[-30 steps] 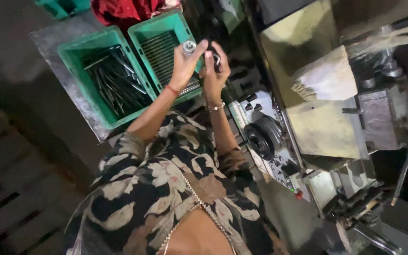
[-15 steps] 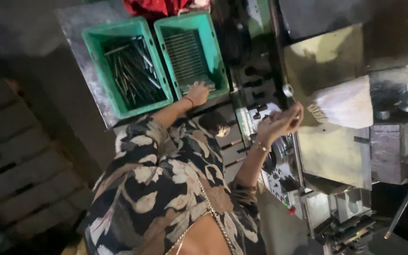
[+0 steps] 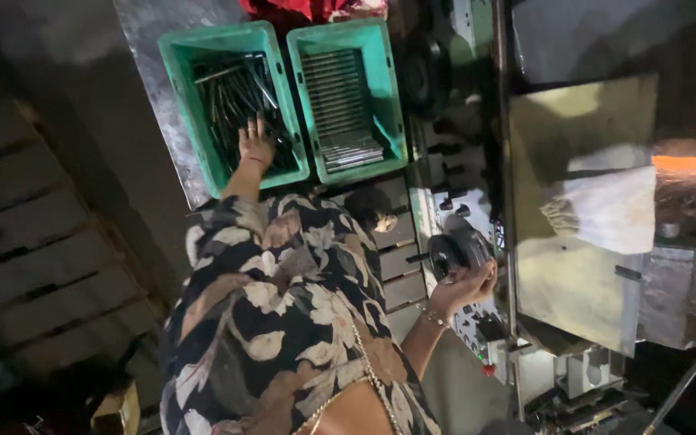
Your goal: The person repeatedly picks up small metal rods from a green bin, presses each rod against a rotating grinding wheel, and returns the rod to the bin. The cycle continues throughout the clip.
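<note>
Fingers of left hand (image 3: 255, 145) spread inside green crate (image 3: 180, 89) among rods (image 3: 231, 93); right hand (image 3: 465, 286) seemingly grips handwheel (image 3: 449, 256).

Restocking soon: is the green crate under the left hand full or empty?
Partly full: dark metal rods lie loose in the green crate, left hand resting on them.

Left green crate (image 3: 177, 97): open-topped plastic bin on a grey metal surface (image 3: 151, 48), holding a loose, criss-crossed heap of dark metal rods (image 3: 235, 93). The left hand (image 3: 256, 145) lies on the rods at the crate's near end, fingers spread.

Right green crate (image 3: 388, 89): same kind, just beside the first, with rods stacked in neat parallel rows (image 3: 338, 105).

Black round handwheel (image 3: 453, 254) on the machine front: the right hand (image 3: 467, 286) cups it from below. Grip is blurred.
</note>
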Tool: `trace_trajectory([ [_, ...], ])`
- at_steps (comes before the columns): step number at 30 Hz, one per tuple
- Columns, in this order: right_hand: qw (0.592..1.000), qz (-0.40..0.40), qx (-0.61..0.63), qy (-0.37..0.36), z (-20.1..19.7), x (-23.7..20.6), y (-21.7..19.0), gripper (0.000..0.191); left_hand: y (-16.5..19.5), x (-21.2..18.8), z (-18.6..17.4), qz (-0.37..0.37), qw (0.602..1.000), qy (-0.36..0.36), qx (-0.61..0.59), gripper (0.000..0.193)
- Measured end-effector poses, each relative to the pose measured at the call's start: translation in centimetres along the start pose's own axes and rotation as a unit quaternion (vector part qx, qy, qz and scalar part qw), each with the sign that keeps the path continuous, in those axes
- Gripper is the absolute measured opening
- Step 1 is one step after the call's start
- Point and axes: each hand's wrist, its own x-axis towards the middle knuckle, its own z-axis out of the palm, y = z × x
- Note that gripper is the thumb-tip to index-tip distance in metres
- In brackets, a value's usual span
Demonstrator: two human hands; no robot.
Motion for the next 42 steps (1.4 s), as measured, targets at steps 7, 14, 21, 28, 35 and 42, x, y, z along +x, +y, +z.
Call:
trace_trajectory([
  [7, 0.998, -0.019, -0.019, -0.056, 1.8, -1.2, 0.6, 0.013, -0.8, 0.0, 0.9, 0.060, 0.974, 0.201, -0.088, 0.032],
  [14, 0.986, -0.012, -0.138, -0.095, 7.3, -3.0, 0.6, 0.016, 4.0, -0.4, -0.2, 0.045, 0.835, 0.401, -0.373, 0.021],
  [21, 0.962, -0.061, -0.145, -0.223, 13.0, -4.5, 0.3, 0.022, 14.3, -3.3, -3.1, 0.395, 0.778, 0.215, -0.438, 0.050],
  [28, 0.942, -0.198, -0.185, -0.197, 13.5, -4.8, -2.1, 0.022, 21.5, -4.6, -6.6, 0.364, 0.589, -0.170, -0.701, 0.051],
  [35, 0.889, -0.343, -0.269, -0.143, 11.1, -3.5, -2.8, 0.019, 23.2, -7.0, -8.4, 0.356, 0.656, -0.188, -0.639, 0.053],
  [42, 0.952, -0.225, -0.144, -0.151, 11.3, -4.2, -3.0, 0.019, 25.8, -6.6, -6.0, 0.369, 0.549, -0.167, -0.731, 0.045],
])
